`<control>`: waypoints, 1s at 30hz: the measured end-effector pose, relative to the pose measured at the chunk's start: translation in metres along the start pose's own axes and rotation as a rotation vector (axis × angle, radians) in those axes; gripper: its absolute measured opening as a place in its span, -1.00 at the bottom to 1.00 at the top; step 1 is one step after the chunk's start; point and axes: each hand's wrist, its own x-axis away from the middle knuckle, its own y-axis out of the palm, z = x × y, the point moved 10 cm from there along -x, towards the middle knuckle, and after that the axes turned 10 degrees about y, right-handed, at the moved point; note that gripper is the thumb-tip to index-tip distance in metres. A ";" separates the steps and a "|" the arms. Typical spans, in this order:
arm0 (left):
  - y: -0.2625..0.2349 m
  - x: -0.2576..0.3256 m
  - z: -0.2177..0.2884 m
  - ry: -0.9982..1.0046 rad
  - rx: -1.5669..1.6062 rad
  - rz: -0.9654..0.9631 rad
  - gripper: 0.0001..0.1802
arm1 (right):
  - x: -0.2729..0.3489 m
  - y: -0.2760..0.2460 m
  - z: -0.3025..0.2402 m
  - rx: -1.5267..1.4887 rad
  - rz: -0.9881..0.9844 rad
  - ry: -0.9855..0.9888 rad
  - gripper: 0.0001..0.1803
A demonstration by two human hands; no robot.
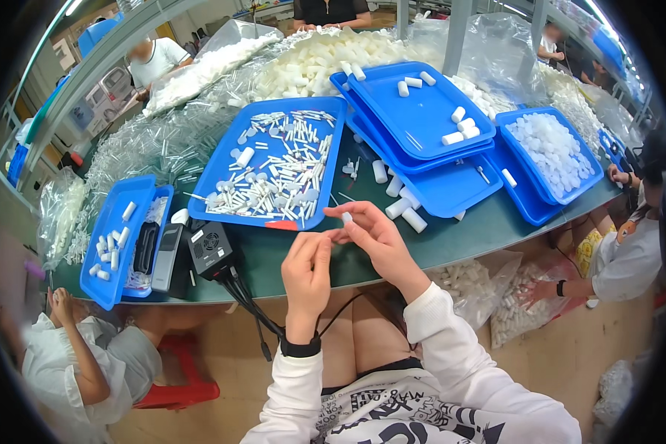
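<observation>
My two hands meet in front of a blue tray (222, 148), over the table's near edge. My right hand (381, 244) pinches a small white piece (347, 217) between thumb and fingers; only its end shows. My left hand (308, 270) is closed, its fingertips pressed together beside the right fingertips, and what they hold, if anything, is hidden. Many short white sticks (281, 189) and some pale round discs lie loose in that tray. A white cylinder (245, 157) lies among them. A red patch (281, 225) shows at the tray's near rim.
Stacked blue trays (381, 89) with white cylinders stand right of centre; loose cylinders (414, 220) lie below them. Further right, another tray holds translucent discs (555, 152). A black box with cables (213, 248) sits left of my hands. Co-workers sit on both sides. White parts (325, 59) heap behind.
</observation>
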 end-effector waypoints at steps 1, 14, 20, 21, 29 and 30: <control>0.000 0.000 -0.002 -0.012 0.042 0.006 -0.82 | 0.000 0.001 0.002 0.025 -0.027 0.012 -0.59; -0.004 0.008 -0.011 -0.100 0.139 0.061 -0.95 | 0.006 0.006 0.000 0.043 -0.034 0.065 -0.67; -0.008 0.008 0.001 0.131 -0.114 0.091 -0.96 | 0.004 0.004 0.000 0.156 -0.018 -0.017 -0.68; -0.007 0.008 0.001 0.114 -0.137 0.093 -0.94 | 0.004 0.003 -0.001 0.196 -0.015 -0.034 -0.68; -0.006 0.007 0.005 0.149 -0.221 0.080 -0.93 | 0.002 0.001 0.001 0.153 0.012 0.007 -0.67; -0.007 0.007 0.004 0.140 -0.202 0.081 -0.93 | 0.002 0.001 0.001 0.148 0.014 0.015 -0.67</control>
